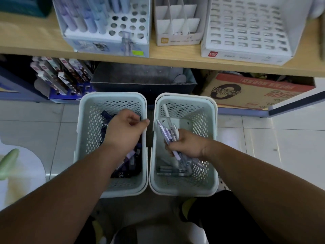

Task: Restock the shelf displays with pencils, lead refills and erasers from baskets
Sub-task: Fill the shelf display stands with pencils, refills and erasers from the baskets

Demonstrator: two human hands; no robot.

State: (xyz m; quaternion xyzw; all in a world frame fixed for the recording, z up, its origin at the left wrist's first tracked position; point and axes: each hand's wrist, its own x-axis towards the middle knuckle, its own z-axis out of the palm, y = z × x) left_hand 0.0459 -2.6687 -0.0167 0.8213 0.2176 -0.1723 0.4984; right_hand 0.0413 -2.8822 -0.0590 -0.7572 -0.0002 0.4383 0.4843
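Note:
Two pale green perforated baskets stand side by side on the floor. The left basket [84, 131] holds dark lead refill packs [131, 164]. My left hand [125, 128] hovers over it with fingers loosely curled, holding nothing I can see. The right basket [209, 138] holds loose purple and white mechanical pencils [173, 170]. My right hand [187, 144] grips a bunch of these pencils [167, 129], tips pointing up and away. On the wooden shelf [175, 57] above stand a display box with round holes [126, 25], partly filled on its left, a divided carton [177, 27] and a slotted white display [246, 30].
Under the shelf sit a dark open box [140, 80], a rack of packaged items [59, 76] at the left and a cardboard carton [255, 92] at the right. White floor tiles surround the baskets. My knees are at the bottom edge.

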